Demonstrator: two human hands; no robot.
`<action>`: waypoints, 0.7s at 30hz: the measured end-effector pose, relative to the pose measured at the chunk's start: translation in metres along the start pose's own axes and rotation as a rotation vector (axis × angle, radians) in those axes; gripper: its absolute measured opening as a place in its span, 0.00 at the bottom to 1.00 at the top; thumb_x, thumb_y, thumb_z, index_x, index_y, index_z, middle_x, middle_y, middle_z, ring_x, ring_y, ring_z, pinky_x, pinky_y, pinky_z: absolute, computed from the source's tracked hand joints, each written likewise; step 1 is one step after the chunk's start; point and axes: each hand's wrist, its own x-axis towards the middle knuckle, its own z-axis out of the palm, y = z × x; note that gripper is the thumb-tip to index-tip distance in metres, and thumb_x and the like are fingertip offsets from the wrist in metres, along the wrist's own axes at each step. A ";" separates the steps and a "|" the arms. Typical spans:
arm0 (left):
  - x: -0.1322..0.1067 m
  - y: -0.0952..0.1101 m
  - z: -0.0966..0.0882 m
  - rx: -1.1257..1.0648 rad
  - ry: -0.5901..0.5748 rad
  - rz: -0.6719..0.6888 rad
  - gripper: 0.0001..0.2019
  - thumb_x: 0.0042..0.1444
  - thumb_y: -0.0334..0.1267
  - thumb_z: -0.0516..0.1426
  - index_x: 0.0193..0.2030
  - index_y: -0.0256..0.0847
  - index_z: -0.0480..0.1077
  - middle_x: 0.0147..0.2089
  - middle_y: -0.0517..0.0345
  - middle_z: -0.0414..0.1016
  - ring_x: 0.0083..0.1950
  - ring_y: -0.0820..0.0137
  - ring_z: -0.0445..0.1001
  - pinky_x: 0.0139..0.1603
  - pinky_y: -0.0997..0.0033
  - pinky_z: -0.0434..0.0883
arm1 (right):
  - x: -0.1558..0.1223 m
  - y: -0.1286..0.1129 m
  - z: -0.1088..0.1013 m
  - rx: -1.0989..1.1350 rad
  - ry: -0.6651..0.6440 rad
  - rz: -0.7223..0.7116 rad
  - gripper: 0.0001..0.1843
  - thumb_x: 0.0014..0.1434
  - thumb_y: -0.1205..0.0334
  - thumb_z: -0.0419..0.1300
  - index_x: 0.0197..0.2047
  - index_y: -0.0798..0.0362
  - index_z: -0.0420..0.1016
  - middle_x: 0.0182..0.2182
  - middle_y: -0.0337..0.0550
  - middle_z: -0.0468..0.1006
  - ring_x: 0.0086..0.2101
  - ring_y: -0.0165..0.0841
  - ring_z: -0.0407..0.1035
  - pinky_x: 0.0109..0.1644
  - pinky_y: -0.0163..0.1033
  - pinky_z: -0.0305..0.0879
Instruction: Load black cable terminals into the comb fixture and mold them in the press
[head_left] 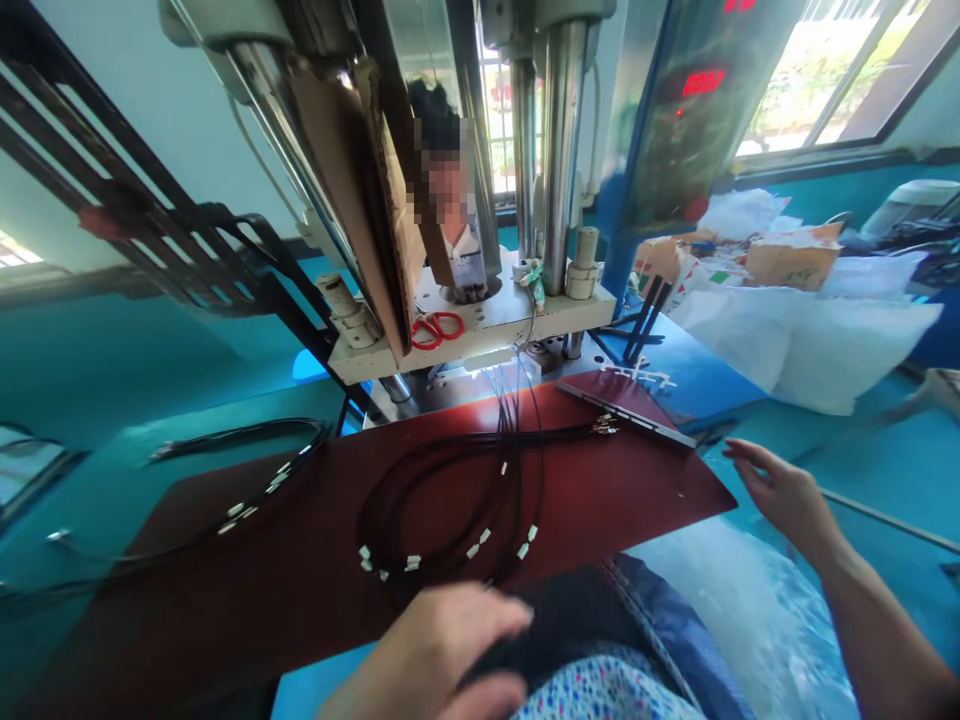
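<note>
My left hand point(442, 640) is low in the view at the front edge of the red-brown board. Its fingers and thumb are apart, somewhat blurred, with nothing visible between them. Just beyond it lies a looped bundle of black cables point(397, 460) with small white tags point(412, 563); the hand hides its nearest part. Thin wires point(510, 395) run from the bundle into the press. Off the board's right end, my right hand point(784, 490) has its fingers stretched out and holds nothing I can see. Nearest to it is a flat metal bar point(637, 415) on the board.
The press point(480, 325) stands behind the board point(600, 500), with red-handled scissors point(437, 329) on its plate. Another tagged cable bundle point(270, 490) lies left. White bags point(810, 340) are piled right, and clear plastic point(750, 600) lies below. Another person point(465, 245) is behind the press.
</note>
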 end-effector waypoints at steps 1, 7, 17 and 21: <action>0.028 0.010 -0.005 0.026 0.055 0.107 0.18 0.56 0.44 0.53 0.53 0.46 0.67 0.53 0.55 0.72 0.53 0.66 0.69 0.55 0.68 0.64 | 0.008 -0.015 -0.001 -0.006 0.007 -0.037 0.19 0.55 0.53 0.49 0.46 0.51 0.72 0.41 0.54 0.77 0.40 0.48 0.72 0.43 0.49 0.68; 0.195 0.021 0.003 0.526 0.319 0.068 0.17 0.57 0.34 0.51 0.52 0.30 0.64 0.51 0.41 0.68 0.54 0.57 0.65 0.53 0.57 0.65 | 0.033 -0.103 0.016 -0.358 -0.253 -0.320 0.22 0.55 0.68 0.50 0.53 0.62 0.66 0.47 0.56 0.72 0.48 0.45 0.65 0.52 0.46 0.60; 0.232 0.016 0.005 0.455 0.083 -0.046 0.16 0.53 0.38 0.51 0.45 0.28 0.65 0.45 0.36 0.70 0.48 0.53 0.70 0.46 0.56 0.67 | 0.049 -0.122 0.013 -0.409 -0.531 -0.215 0.07 0.48 0.71 0.52 0.33 0.55 0.64 0.33 0.50 0.72 0.35 0.41 0.68 0.35 0.38 0.57; 0.214 0.008 -0.011 0.165 -0.088 0.089 0.11 0.57 0.41 0.46 0.39 0.36 0.64 0.37 0.52 0.72 0.35 0.71 0.72 0.34 0.73 0.67 | 0.047 -0.110 0.011 -0.243 -0.610 -0.180 0.02 0.49 0.66 0.48 0.28 0.52 0.60 0.26 0.42 0.71 0.29 0.35 0.67 0.30 0.35 0.57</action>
